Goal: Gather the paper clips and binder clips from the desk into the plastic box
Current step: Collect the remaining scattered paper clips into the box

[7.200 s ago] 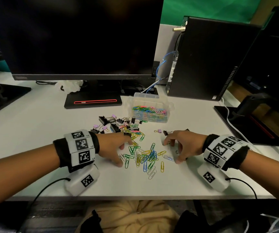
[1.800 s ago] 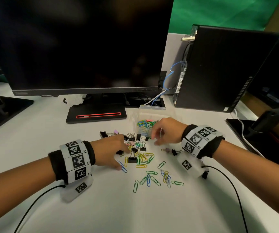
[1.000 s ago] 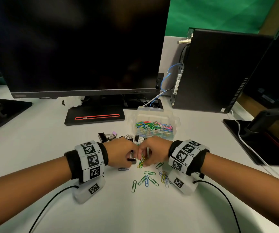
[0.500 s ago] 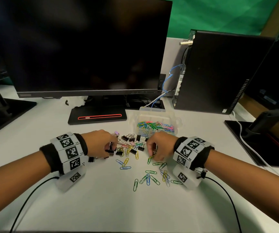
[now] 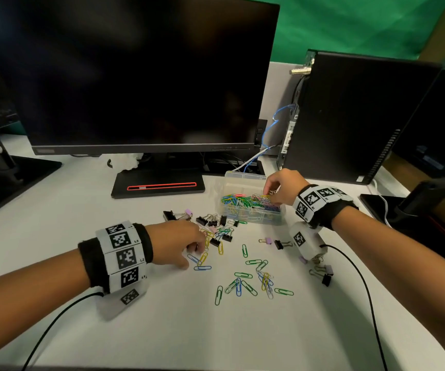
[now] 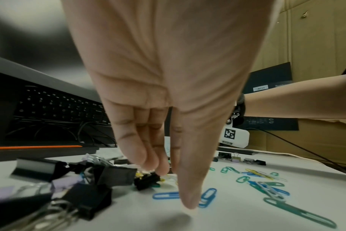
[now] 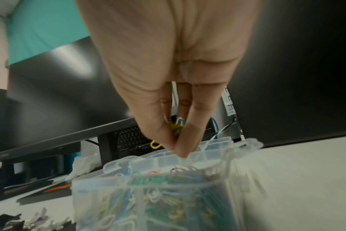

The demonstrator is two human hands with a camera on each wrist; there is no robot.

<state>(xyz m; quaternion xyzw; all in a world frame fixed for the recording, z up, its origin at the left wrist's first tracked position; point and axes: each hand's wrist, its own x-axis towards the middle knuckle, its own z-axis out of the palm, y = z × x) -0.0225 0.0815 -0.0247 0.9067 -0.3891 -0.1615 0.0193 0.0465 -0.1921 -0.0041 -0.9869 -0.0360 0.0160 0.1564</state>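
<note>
- Your left hand is low over the near edge of the clip heap, fingers pressed together and angled down at the desk; the wrist view shows the fingertips touching a small black binder clip, but whether they already pinch it I cannot tell. The thumb reaches down on top of two blue clips, likely to rake them in.
- The binder clips lie bunched just ahead of that hand, between it and the box, so they look like its next pick.
- Loose paper clips lie scattered in the middle of the desk, well short of the box; much is left to gather.
- The box stands open below the monitor, heaped with coloured clips.
- Your right hand hovers over the box, thumb and fingers pinching a small bundle of clips, held there so it falls inside when you let go.
- A few binder clips lie under your right wrist.
</note>
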